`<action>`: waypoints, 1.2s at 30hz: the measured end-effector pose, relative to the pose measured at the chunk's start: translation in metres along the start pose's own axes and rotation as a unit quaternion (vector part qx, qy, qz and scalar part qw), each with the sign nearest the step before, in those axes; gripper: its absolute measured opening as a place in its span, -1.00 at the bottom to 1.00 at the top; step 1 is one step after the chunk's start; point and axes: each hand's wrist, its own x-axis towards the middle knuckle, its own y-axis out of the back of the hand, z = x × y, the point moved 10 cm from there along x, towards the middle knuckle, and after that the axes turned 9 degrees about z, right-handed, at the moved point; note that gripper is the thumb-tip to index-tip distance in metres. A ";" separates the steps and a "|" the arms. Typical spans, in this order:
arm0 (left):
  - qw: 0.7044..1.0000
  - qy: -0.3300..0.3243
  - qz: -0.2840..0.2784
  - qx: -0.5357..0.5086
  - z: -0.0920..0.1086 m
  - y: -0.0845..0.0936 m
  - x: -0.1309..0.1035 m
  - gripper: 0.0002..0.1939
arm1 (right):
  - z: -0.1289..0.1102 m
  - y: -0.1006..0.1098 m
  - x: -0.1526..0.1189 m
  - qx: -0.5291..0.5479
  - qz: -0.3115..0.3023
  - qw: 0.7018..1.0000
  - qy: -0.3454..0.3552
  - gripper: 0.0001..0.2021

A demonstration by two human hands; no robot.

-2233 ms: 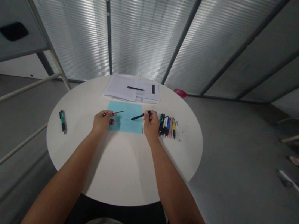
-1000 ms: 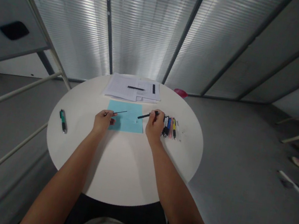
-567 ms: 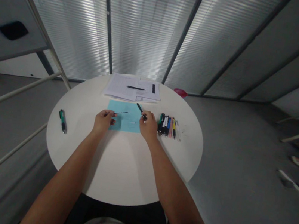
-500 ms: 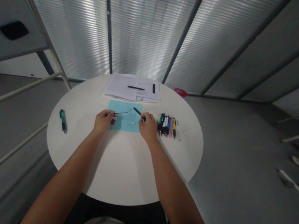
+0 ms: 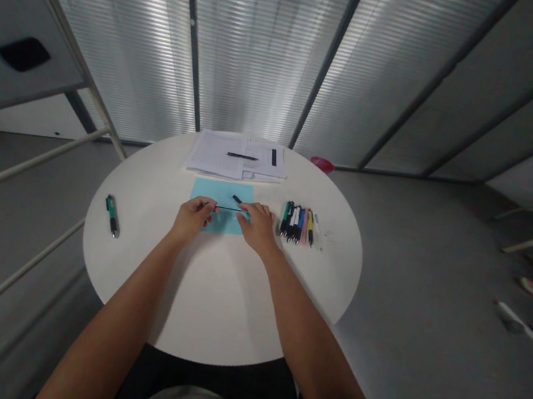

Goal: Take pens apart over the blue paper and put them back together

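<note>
Over the left part of a blue sheet (image 5: 201, 187), my left hand (image 5: 193, 216) pinches one end of a thin dark rod (image 5: 228, 208). The rod points right, and its far end meets the fingertips of my right hand (image 5: 258, 225). The right fingers are spread, with thumb and index apart. Just beyond them a short dark pen part (image 5: 237, 199) shows on the sheet; its near end is hidden by the fingers. A row of several pens (image 5: 298, 225) lies right of my right hand.
A green and black pen (image 5: 111, 215) lies at the left of the round white table (image 5: 225, 301). Papers (image 5: 217, 154) with a black pen (image 5: 242, 156) on top are at the far edge. Clear thin pieces (image 5: 318, 233) lie beside the pen row.
My left hand has moved right with the rod, toward my right hand. The dark pen part that my right hand held is now lower on the sheet, and the right fingers have spread.
</note>
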 end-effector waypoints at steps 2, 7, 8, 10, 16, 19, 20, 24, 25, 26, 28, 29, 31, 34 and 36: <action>1.000 -0.005 -0.001 0.008 0.000 0.000 0.000 -0.68 | 0.000 -0.004 -0.001 -0.006 -0.020 1.000 -0.001 -0.84; 0.999 0.004 0.040 0.009 -0.001 0.010 0.003 -0.68 | 0.006 -0.003 0.002 -0.009 -0.020 0.999 -0.026 -0.80; 0.999 0.006 0.051 0.007 -0.002 0.012 0.004 -0.69 | 0.008 -0.002 0.003 -0.011 -0.019 0.999 -0.029 -0.80; 0.997 0.009 0.077 0.006 -0.002 0.018 0.005 -0.71 | 0.010 -0.001 0.003 -0.022 -0.017 0.999 -0.036 -0.79; 0.995 0.004 0.092 0.031 -0.007 0.023 0.008 -0.72 | 0.020 -0.002 0.001 -0.085 -0.030 0.994 -0.066 -0.77; 0.996 -0.003 0.071 0.058 -0.011 0.019 0.010 -0.68 | 0.021 -0.005 0.000 -0.098 -0.038 0.992 -0.066 -0.79; 0.996 -0.009 0.065 0.068 -0.011 0.018 0.011 -0.68 | 0.021 -0.005 -0.001 -0.099 -0.038 0.992 -0.067 -0.80; 0.990 -0.045 0.039 0.132 -0.011 0.014 0.011 -0.69 | 0.022 -0.002 -0.001 -0.091 -0.024 0.992 -0.078 -0.75; 0.985 -0.062 0.030 0.158 -0.010 0.012 0.011 -0.69 | 0.022 -0.002 -0.001 -0.089 -0.021 0.993 -0.081 -0.74; 0.978 -0.086 0.023 0.187 -0.007 0.010 0.010 -0.69 | 0.021 -0.002 -0.001 -0.087 -0.020 0.993 -0.083 -0.73; 0.957 -0.144 0.011 0.250 -0.001 0.005 0.007 -0.68 | 0.021 -0.003 -0.001 -0.084 -0.023 0.992 -0.087 -0.74; 0.945 -0.171 0.005 0.279 0.002 0.002 0.005 -0.68 | 0.020 -0.004 -0.001 -0.083 -0.027 0.992 -0.088 -0.74; 0.923 -0.209 -0.015 0.324 0.004 -0.005 0.002 -0.67 | 0.020 -0.006 -0.001 -0.082 -0.031 0.992 -0.091 -0.75; 0.902 -0.229 -0.049 0.363 0.003 -0.013 0.000 -0.62 | 0.020 -0.006 -0.001 -0.079 -0.031 0.992 -0.093 -0.75; 0.894 -0.226 -0.054 0.383 0.002 -0.014 -0.001 -0.57 | 0.020 -0.006 -0.001 -0.076 -0.030 0.992 -0.093 -0.75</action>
